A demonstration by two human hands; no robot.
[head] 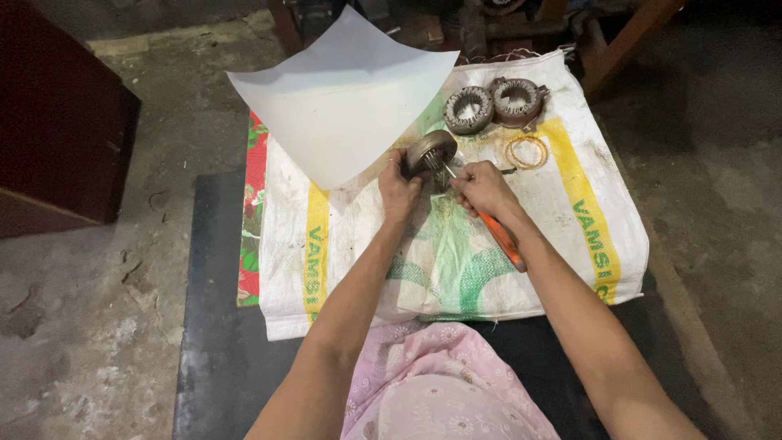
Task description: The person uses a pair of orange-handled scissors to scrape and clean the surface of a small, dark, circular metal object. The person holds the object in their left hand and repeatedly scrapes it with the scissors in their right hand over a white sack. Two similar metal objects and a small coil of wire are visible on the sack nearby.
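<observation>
A white woven plastic sack (570, 236) covers the floor, a curled white paper sheet (342, 98) on its far edge. Above it, the left hand (399, 194) grips a tilted round grey metal stator core (431, 152). The right hand (482, 189), wrist bent, clasps an orange-handled screwdriver (498, 236), tip inside.

We see a round, grey metal stator (430, 151) tilted on edge above the sack's middle, and an orange-handled screwdriver (498, 236) slanting up-left into its slotted bore.

The person wore a pale pink garment (440, 383) patterned with small white flowers. Both forearms were bare, and a ring sat on the left hand (397, 194).
</observation>
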